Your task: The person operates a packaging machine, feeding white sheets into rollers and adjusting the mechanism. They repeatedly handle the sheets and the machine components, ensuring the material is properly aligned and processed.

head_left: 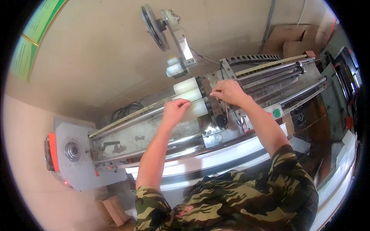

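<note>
My left hand is closed in a pinch over white rollers mounted on the machine's carriage. To its right, my right hand also pinches with thumb and finger, above the carriage's metal block. A thin dark wire-like piece runs between both sets of fingertips, across the rollers' right ends. I cannot tell whether it is a wire or a thin rod. A black knob sits on the carriage below my right hand. My left hand partly hides the lower rollers.
Long metal rails carry the carriage. Above it, a spoked wheel stands on a bracket with small white rollers. A green button is right of my right forearm. A grey end plate closes the left; a cable chain lies behind.
</note>
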The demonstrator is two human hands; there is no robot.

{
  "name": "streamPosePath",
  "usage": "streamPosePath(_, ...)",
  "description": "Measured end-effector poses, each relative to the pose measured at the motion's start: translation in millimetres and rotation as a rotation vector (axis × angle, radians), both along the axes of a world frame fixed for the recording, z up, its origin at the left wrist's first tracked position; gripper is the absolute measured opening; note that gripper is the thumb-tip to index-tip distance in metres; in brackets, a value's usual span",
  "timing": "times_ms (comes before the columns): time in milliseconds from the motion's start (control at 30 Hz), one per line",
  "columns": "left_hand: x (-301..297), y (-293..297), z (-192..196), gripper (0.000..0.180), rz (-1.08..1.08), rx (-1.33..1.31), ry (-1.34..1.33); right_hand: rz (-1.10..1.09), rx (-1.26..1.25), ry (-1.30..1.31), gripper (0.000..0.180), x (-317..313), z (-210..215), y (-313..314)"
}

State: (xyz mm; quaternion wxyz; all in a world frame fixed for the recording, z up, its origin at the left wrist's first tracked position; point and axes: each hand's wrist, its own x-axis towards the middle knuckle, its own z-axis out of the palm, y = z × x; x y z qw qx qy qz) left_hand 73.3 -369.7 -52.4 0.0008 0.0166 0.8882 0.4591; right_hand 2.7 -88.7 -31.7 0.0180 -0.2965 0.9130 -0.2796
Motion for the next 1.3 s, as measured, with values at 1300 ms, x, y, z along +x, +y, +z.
streamPosePath(1300,-16.3,23.4,21.5,0.014,-0.267,-0.82,0.217,-0.129,0.006,0.043,0.029,-26.4,-12.7,52.4)
